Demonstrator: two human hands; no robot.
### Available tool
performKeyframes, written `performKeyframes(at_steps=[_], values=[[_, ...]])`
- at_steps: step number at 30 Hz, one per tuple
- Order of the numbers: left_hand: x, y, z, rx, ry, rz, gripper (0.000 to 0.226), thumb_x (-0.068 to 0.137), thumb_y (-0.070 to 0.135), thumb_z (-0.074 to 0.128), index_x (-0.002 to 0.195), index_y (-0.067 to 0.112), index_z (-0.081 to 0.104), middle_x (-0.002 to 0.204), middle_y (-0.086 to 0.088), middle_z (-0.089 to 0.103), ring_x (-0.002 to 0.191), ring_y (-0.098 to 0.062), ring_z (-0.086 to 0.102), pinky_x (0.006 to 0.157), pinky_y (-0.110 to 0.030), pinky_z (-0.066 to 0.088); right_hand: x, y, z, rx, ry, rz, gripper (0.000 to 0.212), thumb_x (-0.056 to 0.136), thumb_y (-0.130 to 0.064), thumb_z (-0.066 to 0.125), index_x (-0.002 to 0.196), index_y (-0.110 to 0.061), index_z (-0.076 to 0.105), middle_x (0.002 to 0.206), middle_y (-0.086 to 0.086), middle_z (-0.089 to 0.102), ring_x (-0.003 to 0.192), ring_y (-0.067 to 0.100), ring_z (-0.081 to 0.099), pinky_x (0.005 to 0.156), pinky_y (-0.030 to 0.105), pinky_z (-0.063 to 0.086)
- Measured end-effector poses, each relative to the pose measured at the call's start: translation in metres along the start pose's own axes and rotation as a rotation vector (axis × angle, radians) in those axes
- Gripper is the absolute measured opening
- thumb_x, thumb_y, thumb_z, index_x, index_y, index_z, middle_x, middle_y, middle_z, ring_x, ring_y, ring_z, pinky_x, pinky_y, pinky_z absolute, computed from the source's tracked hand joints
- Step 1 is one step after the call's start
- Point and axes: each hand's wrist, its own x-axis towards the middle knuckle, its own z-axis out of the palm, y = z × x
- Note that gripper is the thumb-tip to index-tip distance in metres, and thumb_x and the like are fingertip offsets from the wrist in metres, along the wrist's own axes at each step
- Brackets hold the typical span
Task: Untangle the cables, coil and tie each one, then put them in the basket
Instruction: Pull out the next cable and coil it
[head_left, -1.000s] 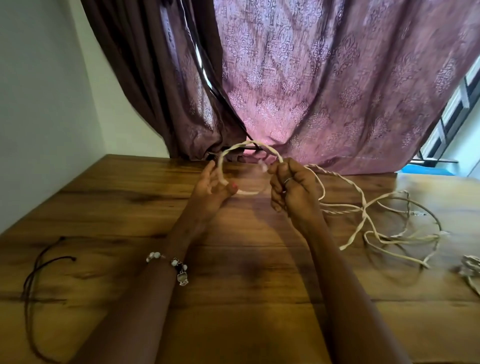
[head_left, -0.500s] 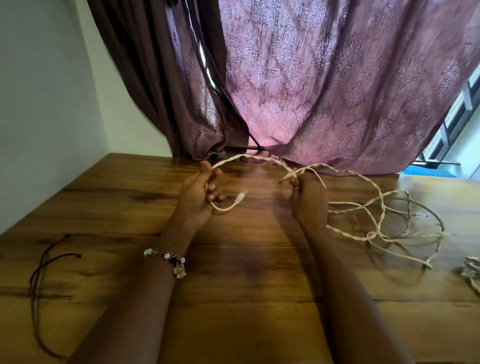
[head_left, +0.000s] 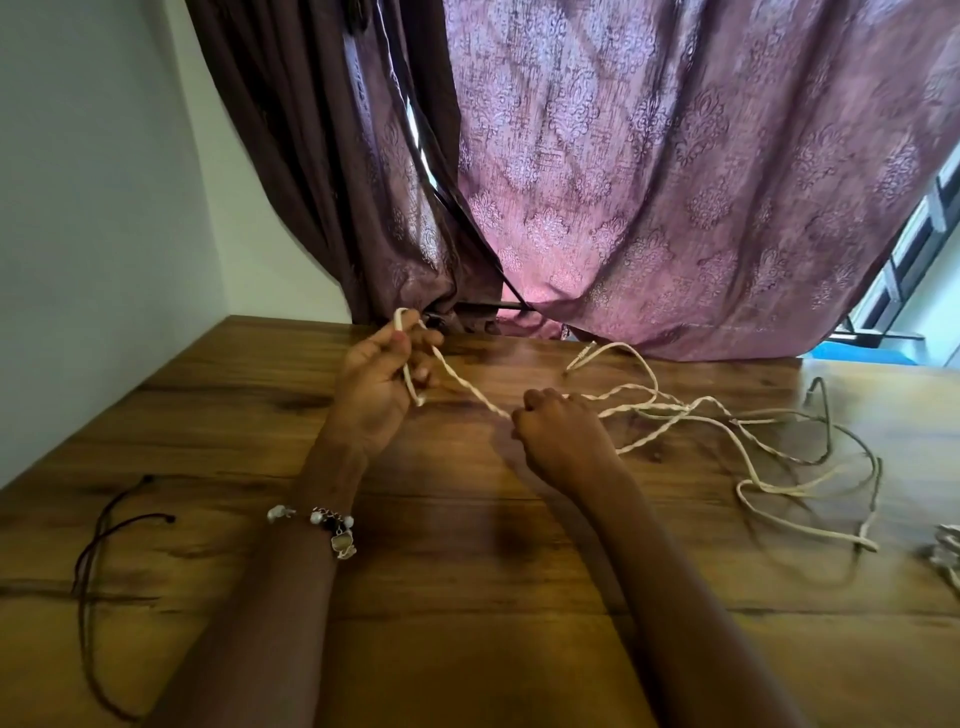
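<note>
Both hands work the twisted cream-white cable (head_left: 470, 391): my left hand (head_left: 382, 387) has its fingers curled round a small loop of it, raised just above the counter (head_left: 467, 597), and my right hand (head_left: 558, 436) is fisted round the taut stretch running between them. From the right hand the cable trails off rightward in loose tangled loops lying on the warm brown wooden counter, one plug end near the patterned mauve curtain (head_left: 649, 182). A thin black cord (head_left: 98, 561) lies at the counter's left edge beside the pale wall (head_left: 93, 182). A beaded bracelet (head_left: 322, 525) circles my left wrist. I can read no writing anywhere.
</note>
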Motion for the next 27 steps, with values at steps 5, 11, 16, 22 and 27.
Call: performKeyframes(at_steps=[5, 11, 16, 22, 27], values=[[-0.005, -0.015, 0.008, 0.544, -0.109, 0.101, 0.027, 0.101, 0.014, 0.036, 0.119, 0.003, 0.055, 0.078, 0.000, 0.072, 0.076, -0.010, 0.068, 0.072, -0.021, 0.054, 0.002, -0.008, 0.003, -0.018, 0.354, -0.240, 0.014, 0.074, -0.033, 0.070, 0.071, -0.019, 0.070, 0.084, 0.003, 0.063, 0.076, 0.023, 0.060, 0.063, 0.037, 0.045], [-0.015, -0.028, 0.020, 0.594, -0.303, -0.015, 0.021, 0.099, 0.022, 0.041, 0.093, 0.015, 0.060, 0.052, 0.004, 0.053, 0.043, -0.008, 0.052, 0.045, -0.027, 0.044, 0.000, 0.011, -0.006, 0.304, 0.634, -0.066, 0.023, 0.087, -0.040, 0.054, 0.095, -0.022, 0.065, 0.086, 0.001, 0.060, 0.083, 0.023, 0.054, 0.074, 0.037, 0.030], [-0.016, -0.025, 0.036, 0.371, -0.267, -0.216, 0.039, 0.101, 0.027, 0.031, 0.085, 0.008, 0.061, 0.040, 0.008, 0.034, 0.032, -0.003, 0.026, 0.037, -0.015, 0.022, -0.005, 0.038, -0.003, 0.405, 0.691, 0.187, 0.041, 0.094, -0.047, 0.041, 0.094, -0.018, 0.070, 0.084, 0.001, 0.062, 0.082, 0.021, 0.051, 0.073, 0.033, 0.025], [-0.015, -0.009, 0.030, -0.196, -0.289, -0.375, 0.039, 0.092, 0.038, 0.033, 0.075, 0.009, 0.053, 0.036, 0.010, 0.026, 0.028, -0.001, 0.015, 0.036, -0.009, 0.016, -0.002, 0.046, 0.020, 0.305, 0.532, 0.373, 0.034, 0.086, -0.012, 0.055, 0.117, -0.024, 0.062, 0.095, 0.006, 0.060, 0.089, 0.031, 0.055, 0.081, 0.048, 0.042], [-0.004, -0.005, 0.007, -0.744, -0.598, -0.410, 0.039, 0.101, 0.032, 0.031, 0.100, 0.003, 0.057, 0.054, 0.001, 0.033, 0.044, -0.011, 0.031, 0.043, -0.024, 0.029, -0.004, 0.046, 0.021, 0.245, 0.423, 0.456, 0.066, 0.080, 0.001, 0.040, 0.142, -0.020, 0.044, 0.100, 0.013, 0.058, 0.090, 0.036, 0.057, 0.072, 0.050, 0.049]])
